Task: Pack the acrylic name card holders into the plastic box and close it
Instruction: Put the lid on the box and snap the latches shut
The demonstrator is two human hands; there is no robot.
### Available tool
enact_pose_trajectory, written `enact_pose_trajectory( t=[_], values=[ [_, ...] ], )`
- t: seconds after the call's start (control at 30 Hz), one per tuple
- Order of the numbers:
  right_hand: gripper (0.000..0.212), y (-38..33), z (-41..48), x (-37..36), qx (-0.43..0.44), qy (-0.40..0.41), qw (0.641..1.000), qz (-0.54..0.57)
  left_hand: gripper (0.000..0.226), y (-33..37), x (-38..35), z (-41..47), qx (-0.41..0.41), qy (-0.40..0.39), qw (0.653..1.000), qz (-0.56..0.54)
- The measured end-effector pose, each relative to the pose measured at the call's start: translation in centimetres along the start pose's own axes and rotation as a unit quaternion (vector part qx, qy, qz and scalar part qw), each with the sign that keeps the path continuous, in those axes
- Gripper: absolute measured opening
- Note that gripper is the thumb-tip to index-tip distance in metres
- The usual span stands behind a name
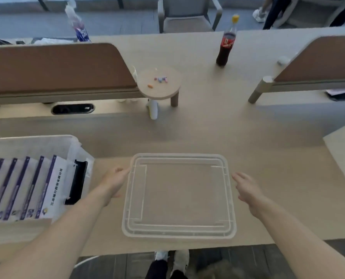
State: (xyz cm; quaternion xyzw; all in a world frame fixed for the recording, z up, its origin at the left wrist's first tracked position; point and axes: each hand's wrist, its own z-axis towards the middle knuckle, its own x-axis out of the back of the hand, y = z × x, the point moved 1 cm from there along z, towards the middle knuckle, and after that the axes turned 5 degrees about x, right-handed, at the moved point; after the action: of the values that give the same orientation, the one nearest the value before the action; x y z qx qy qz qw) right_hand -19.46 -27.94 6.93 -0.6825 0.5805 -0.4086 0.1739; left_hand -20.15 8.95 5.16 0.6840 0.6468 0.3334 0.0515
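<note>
Both bare forearms reached forward from the bottom corners of the view, converging on a clear plastic lid that lay flat on the beige table near its front edge. The left forearm ran up from about 7 o'clock toward the lid's left rim. The left hand sat at the lid's 9 o'clock side, fingers loosely curled and half open, their tips touching or just meeting the far-left part of the rim; whether they actually gripped it could not be told. The right forearm came up from about 5 o'clock. The right hand hovered just beside the lid's 3 o'clock edge, palm turned inward, fingers spread wide and extended, holding nothing and not clearly in contact with the rim.

At 9 o'clock from the lid, beyond the left hand, stood the translucent plastic box, uncovered, with the name card holders lined up inside it in a row, white faces with purple strips. A dark object rested at the box's right end.

Farther off, at 12 o'clock, stood a small round stand with tiny coloured bits on top, and at 1 o'clock a cola bottle.
</note>
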Motion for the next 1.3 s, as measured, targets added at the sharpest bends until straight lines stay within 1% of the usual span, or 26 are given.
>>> enact_pose_trajectory(
  t=[0.07,0.1,0.13,0.27,0.33,0.43,0.53,0.6,0.7,0.83,0.93,1.03,1.13,1.23,1.3],
  values=[
    [0.029,2.1,2.1,-0.7,-0.017,0.005,0.999,-0.03,0.022,-0.9,-0.5,1.8,0.014,0.017,1.0,0.011],
    [0.031,3.2,2.9,-1.1,-0.023,0.009,0.999,-0.043,0.017,-1.2,-0.8,2.5,0.018,0.025,0.999,0.017],
    [0.031,3.9,3.6,-1.5,-0.03,0.012,0.998,-0.054,0.016,-1.5,-1.2,3.2,0.02,0.03,0.999,0.022],
    [0.023,7.2,5.8,-2.8,-0.052,0.025,0.996,-0.072,0.03,-3.1,-2.3,6.2,0.042,0.041,0.997,0.054],
    [0.022,8.5,6.7,-3.3,-0.052,0.042,0.995,-0.079,0.024,-3.1,-3.0,6.3,0.037,0.043,0.997,0.061],
    [0.029,8.1,6.7,-3.5,-0.059,0.078,0.992,-0.085,0.016,-2.5,-4.3,5.5,0.032,0.039,0.997,0.056],
    [0.044,7.4,6.3,-3.2,-0.061,0.096,0.99,-0.081,0.015,-1.9,-5.1,4.9,0.024,0.035,0.997,0.063],
    [0.044,7.4,6.3,-2.5,-0.056,0.092,0.991,-0.078,0.016,-1.6,-5.1,4.7,0.014,0.032,0.997,0.066],
    [0.04,6.1,5.7,-1.4,-0.032,0.091,0.993,-0.061,0.009,-0.1,-4.1,3.6,-0.021,0.045,0.998,0.043],
    [0.049,2.1,5.4,0.6,0.029,0.086,0.996,-0.02,0.023,5.0,-1.4,0.9,-0.089,0.068,0.994,0.014],
    [0.05,-4.0,3.8,2.3,0.093,0.078,0.992,0.027,0.028,9.8,1.8,-3.8,-0.148,0.067,0.987,-0.018],
    [0.055,-11.9,-0.1,3.8,0.162,0.077,0.981,0.075,0.029,13.7,6.0,-8.9,-0.206,0.075,0.974,-0.057],
    [0.051,-19.0,-4.9,5.4,0.251,0.082,0.959,0.103,0.04,17.1,10.4,-13.5,-0.274,0.111,0.951,-0.089],
    [0.051,-24.7,-10.2,6.6,0.325,0.089,0.934,0.115,0.032,19.9,14.5,-18.4,-0.353,0.145,0.916,-0.124],
    [0.05,-27.7,-13.5,7.1,0.367,0.081,0.918,0.127,0.033,20.9,17.2,-21.1,-0.4,0.182,0.888,-0.137]
  ],
)
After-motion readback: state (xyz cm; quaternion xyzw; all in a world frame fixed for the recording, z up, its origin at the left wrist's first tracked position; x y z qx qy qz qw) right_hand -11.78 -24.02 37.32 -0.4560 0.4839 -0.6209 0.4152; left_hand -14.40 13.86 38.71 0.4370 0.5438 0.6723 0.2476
